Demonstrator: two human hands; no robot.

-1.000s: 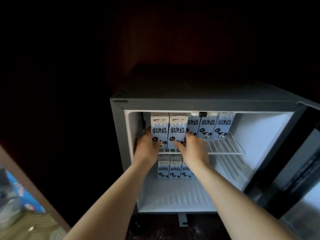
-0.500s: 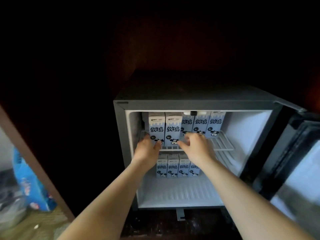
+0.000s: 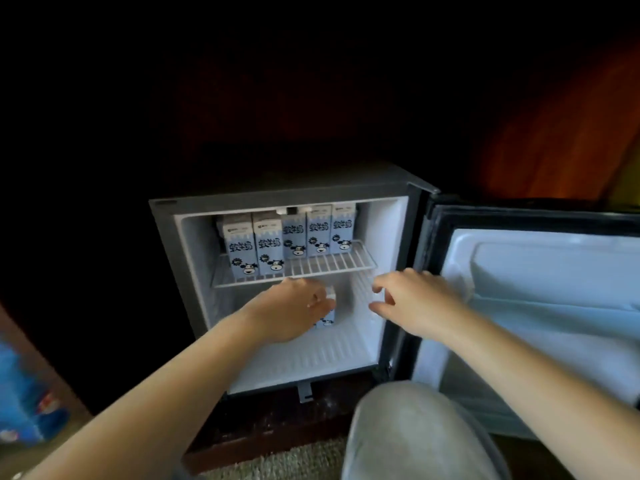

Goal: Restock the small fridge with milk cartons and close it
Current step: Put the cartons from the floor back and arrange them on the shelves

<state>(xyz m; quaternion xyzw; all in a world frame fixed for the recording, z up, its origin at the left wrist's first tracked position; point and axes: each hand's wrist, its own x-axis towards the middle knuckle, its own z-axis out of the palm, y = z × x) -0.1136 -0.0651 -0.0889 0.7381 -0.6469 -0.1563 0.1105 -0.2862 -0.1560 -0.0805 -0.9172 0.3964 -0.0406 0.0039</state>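
The small grey fridge (image 3: 166, 233) stands open, its door (image 3: 540, 306) swung out to the right. Several blue-and-white milk cartons (image 3: 266, 247) stand upright in a row on the upper wire shelf (image 3: 332, 266). More cartons stand on the lower floor; only part of one lower carton (image 3: 329, 318) shows behind my left hand. My left hand (image 3: 294, 311) hovers in front of the lower compartment, fingers relaxed, holding nothing. My right hand (image 3: 412, 299) is at the fridge's right edge near the door, fingers loosely spread and empty.
A knee in light trousers (image 3: 415, 431) is in front of the door's lower edge. A blue patterned package (image 3: 24, 403) lies at the far left beside a wooden panel. A woven rug (image 3: 284, 460) covers the floor in front. Dark cabinet surrounds the fridge.
Both hands have let go of the two front cartons on the upper shelf and drawn back and down. My right hand moved right toward the door. The view shifted right.
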